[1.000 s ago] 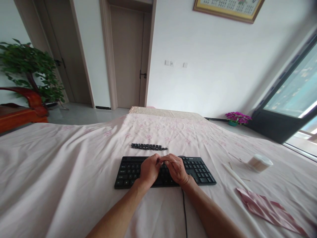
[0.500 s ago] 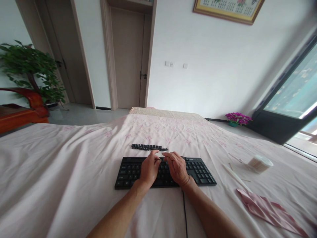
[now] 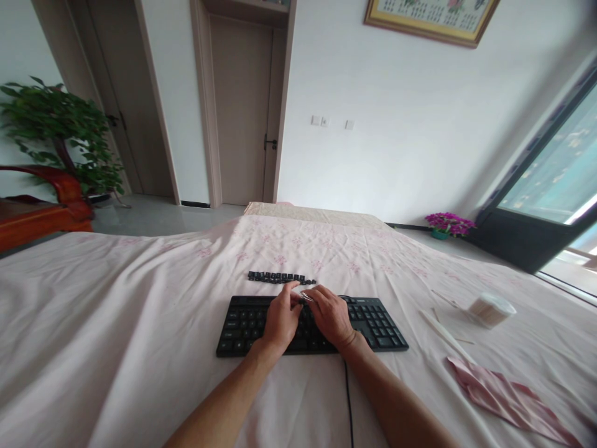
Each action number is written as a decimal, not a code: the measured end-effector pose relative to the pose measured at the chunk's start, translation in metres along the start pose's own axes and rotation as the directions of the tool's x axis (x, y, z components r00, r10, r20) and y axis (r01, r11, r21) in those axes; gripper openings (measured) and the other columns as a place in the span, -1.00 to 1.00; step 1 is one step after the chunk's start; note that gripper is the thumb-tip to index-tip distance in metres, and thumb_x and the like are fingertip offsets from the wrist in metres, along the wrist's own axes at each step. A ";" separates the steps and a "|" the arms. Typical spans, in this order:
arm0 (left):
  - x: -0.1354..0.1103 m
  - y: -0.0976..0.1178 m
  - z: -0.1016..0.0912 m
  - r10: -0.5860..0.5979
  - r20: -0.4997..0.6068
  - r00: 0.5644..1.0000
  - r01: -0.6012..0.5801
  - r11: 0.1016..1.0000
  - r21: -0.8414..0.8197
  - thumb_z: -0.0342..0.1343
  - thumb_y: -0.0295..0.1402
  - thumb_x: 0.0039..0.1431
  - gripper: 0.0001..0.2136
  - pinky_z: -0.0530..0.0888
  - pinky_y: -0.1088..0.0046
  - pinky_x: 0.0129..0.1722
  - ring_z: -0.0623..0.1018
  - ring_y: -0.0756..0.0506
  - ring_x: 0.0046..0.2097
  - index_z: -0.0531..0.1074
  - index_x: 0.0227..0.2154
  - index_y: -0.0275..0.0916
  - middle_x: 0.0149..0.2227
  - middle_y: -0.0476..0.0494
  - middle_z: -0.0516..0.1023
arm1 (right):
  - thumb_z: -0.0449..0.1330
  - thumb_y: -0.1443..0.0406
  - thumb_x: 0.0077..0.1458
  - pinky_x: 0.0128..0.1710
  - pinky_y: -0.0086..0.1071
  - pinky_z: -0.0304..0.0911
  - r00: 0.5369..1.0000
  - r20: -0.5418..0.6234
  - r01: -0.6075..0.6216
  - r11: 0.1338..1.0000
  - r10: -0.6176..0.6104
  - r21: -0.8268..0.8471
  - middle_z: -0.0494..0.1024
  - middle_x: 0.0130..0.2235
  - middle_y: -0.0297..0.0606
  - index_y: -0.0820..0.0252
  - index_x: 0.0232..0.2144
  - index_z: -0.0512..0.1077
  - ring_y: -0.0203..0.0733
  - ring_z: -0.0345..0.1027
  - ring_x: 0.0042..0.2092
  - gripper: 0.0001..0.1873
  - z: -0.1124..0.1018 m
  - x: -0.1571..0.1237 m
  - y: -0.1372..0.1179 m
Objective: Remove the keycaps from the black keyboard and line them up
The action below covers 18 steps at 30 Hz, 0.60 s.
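Silvery tool [image 3: 306,296] in right hand [image 3: 332,316] — left hand [image 3: 282,317] beside, keyboard [image 3: 305,339] beneath.

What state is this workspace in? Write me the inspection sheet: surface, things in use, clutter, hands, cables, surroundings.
Surface: wrinkled, flower-printed sheet.
Things in use: keyboard, partly covered; loose keycaps beyond it; small shiny piece, kind unclear.
Clutter: clear tub, thin sticks and pink cloth, all on the right.
Hands: left hand and right hand close together over the keyboard, grip partly hidden.
Cables: black cable emerging at the keyboard's near edge.
Surroundings: door, plant, purple flowers, wall picture.
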<state>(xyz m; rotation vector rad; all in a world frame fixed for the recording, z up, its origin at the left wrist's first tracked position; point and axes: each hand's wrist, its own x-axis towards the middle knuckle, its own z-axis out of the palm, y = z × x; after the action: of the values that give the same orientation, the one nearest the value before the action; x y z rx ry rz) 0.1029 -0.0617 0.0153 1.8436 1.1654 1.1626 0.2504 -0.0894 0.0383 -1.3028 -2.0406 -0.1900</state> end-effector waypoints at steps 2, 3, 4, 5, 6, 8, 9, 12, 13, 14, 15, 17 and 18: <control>0.000 0.000 0.000 -0.002 0.001 1.000 0.002 1.000 -0.001 0.04 -0.58 0.05 -0.56 0.44 0.48 -0.17 0.54 0.00 -0.25 0.27 0.02 -0.15 -0.27 -0.03 0.54 | 0.03 0.29 0.24 -0.23 -0.42 0.21 1.000 0.010 0.005 1.000 -0.005 -0.025 0.51 -0.30 -0.23 0.09 -0.22 0.45 -0.21 0.39 -0.25 -0.81 0.001 0.000 0.001; 0.000 -0.001 0.000 -0.005 0.000 1.000 0.005 1.000 0.001 0.05 -0.58 0.04 -0.55 0.44 0.48 -0.17 0.54 0.00 -0.25 0.27 0.02 -0.15 -0.26 -0.03 0.54 | 0.04 0.28 0.24 -0.24 -0.43 0.20 1.000 0.016 0.006 0.999 -0.006 -0.037 0.51 -0.31 -0.24 0.09 -0.24 0.46 -0.22 0.39 -0.26 -0.81 0.002 0.000 0.001; 0.000 -0.001 0.000 -0.007 -0.001 1.000 0.007 1.000 0.006 0.05 -0.59 0.04 -0.55 0.44 0.48 -0.17 0.54 0.00 -0.25 0.27 0.02 -0.15 -0.26 -0.04 0.54 | 0.05 0.28 0.24 -0.25 -0.43 0.20 1.000 0.026 0.005 0.999 -0.004 -0.047 0.51 -0.32 -0.25 0.09 -0.25 0.46 -0.23 0.39 -0.27 -0.82 0.002 0.000 0.001; 0.001 -0.001 0.000 -0.009 -0.003 1.000 0.009 1.000 0.012 0.05 -0.59 0.03 -0.54 0.44 0.48 -0.17 0.54 0.00 -0.25 0.27 0.02 -0.15 -0.26 -0.04 0.54 | 0.05 0.28 0.23 -0.25 -0.44 0.20 0.999 0.035 0.002 0.998 0.000 -0.055 0.52 -0.33 -0.25 0.09 -0.26 0.47 -0.23 0.40 -0.28 -0.82 0.002 0.000 0.001; 0.001 -0.002 0.000 -0.009 -0.004 1.000 0.009 1.000 0.016 0.05 -0.60 0.03 -0.54 0.43 0.48 -0.17 0.53 0.00 -0.25 0.28 0.02 -0.15 -0.26 -0.04 0.54 | 0.06 0.28 0.23 -0.26 -0.44 0.19 0.999 0.044 -0.003 0.998 0.006 -0.062 0.52 -0.33 -0.26 0.09 -0.26 0.47 -0.23 0.40 -0.28 -0.83 0.002 0.000 0.001; 0.001 -0.002 0.001 -0.008 -0.009 1.000 0.008 1.000 0.012 0.05 -0.60 0.03 -0.54 0.44 0.48 -0.18 0.53 0.00 -0.26 0.28 0.02 -0.16 -0.27 -0.03 0.54 | 0.07 0.28 0.22 -0.26 -0.44 0.19 0.998 0.063 -0.016 0.997 0.021 -0.070 0.52 -0.32 -0.27 0.08 -0.26 0.47 -0.24 0.40 -0.28 -0.83 0.002 0.001 0.001; 0.001 -0.003 0.001 -0.007 -0.010 1.000 0.007 1.000 0.004 0.05 -0.60 0.03 -0.54 0.44 0.48 -0.18 0.53 0.00 -0.26 0.28 0.02 -0.16 -0.27 -0.03 0.54 | 0.07 0.28 0.22 -0.26 -0.45 0.18 0.997 0.068 -0.021 0.997 0.026 -0.073 0.52 -0.32 -0.27 0.08 -0.26 0.47 -0.24 0.40 -0.28 -0.83 0.002 0.001 0.001; 0.002 -0.004 0.001 -0.004 -0.025 1.000 0.004 1.000 -0.027 0.05 -0.61 0.02 -0.54 0.44 0.48 -0.19 0.53 0.00 -0.28 0.30 0.01 -0.16 -0.28 -0.04 0.54 | 0.07 0.28 0.22 -0.25 -0.45 0.16 0.996 0.082 -0.032 0.996 0.039 -0.080 0.52 -0.32 -0.28 0.08 -0.26 0.48 -0.25 0.40 -0.27 -0.83 0.002 0.000 0.001; 0.002 -0.004 0.001 -0.003 -0.029 1.000 0.002 0.999 -0.037 0.05 -0.61 0.01 -0.54 0.44 0.47 -0.20 0.53 0.00 -0.29 0.30 0.01 -0.16 -0.29 -0.04 0.54 | 0.07 0.28 0.22 -0.24 -0.45 0.16 0.996 0.084 -0.036 0.996 0.043 -0.082 0.52 -0.32 -0.28 0.08 -0.26 0.48 -0.25 0.40 -0.26 -0.83 0.003 0.000 0.001; 0.002 -0.004 0.001 -0.001 -0.031 1.000 0.000 0.999 -0.047 0.05 -0.62 0.01 -0.54 0.44 0.47 -0.20 0.53 0.00 -0.29 0.31 0.00 -0.16 -0.29 -0.04 0.54 | 0.06 0.28 0.22 -0.24 -0.45 0.16 0.995 0.085 -0.040 0.996 0.048 -0.086 0.52 -0.33 -0.29 0.09 -0.26 0.48 -0.25 0.40 -0.26 -0.82 0.003 0.000 0.001; 0.002 -0.003 0.001 0.001 -0.030 1.000 -0.003 0.998 -0.057 0.05 -0.62 0.00 -0.54 0.44 0.47 -0.20 0.53 0.00 -0.29 0.31 -0.01 -0.16 -0.29 -0.04 0.54 | 0.07 0.28 0.22 -0.24 -0.46 0.15 0.995 0.087 -0.044 0.995 0.052 -0.088 0.52 -0.33 -0.29 0.09 -0.27 0.48 -0.25 0.40 -0.27 -0.83 0.003 0.000 0.001; 0.002 -0.002 0.000 0.005 -0.024 1.000 -0.006 0.997 -0.071 0.05 -0.62 0.00 -0.56 0.44 0.47 -0.20 0.53 -0.01 -0.30 0.33 -0.03 -0.16 -0.30 -0.03 0.54 | 0.07 0.29 0.21 -0.25 -0.46 0.15 0.995 0.088 -0.049 0.995 0.057 -0.091 0.53 -0.33 -0.29 0.09 -0.27 0.48 -0.25 0.39 -0.27 -0.83 0.003 -0.001 0.001; 0.002 -0.001 0.000 0.004 -0.021 1.000 -0.006 0.997 -0.072 0.05 -0.62 0.00 -0.58 0.44 0.47 -0.20 0.53 -0.01 -0.30 0.34 -0.04 -0.16 -0.30 -0.03 0.54 | 0.07 0.29 0.21 -0.25 -0.46 0.15 0.994 0.088 -0.050 0.995 0.058 -0.091 0.53 -0.33 -0.29 0.09 -0.27 0.48 -0.25 0.39 -0.28 -0.83 0.003 -0.001 0.001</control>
<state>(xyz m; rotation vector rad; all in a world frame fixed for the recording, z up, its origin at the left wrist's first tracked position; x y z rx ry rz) 0.1027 -0.0598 0.0150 1.7849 1.1160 1.2137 0.2504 -0.0879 0.0350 -1.4434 -2.0910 -0.2022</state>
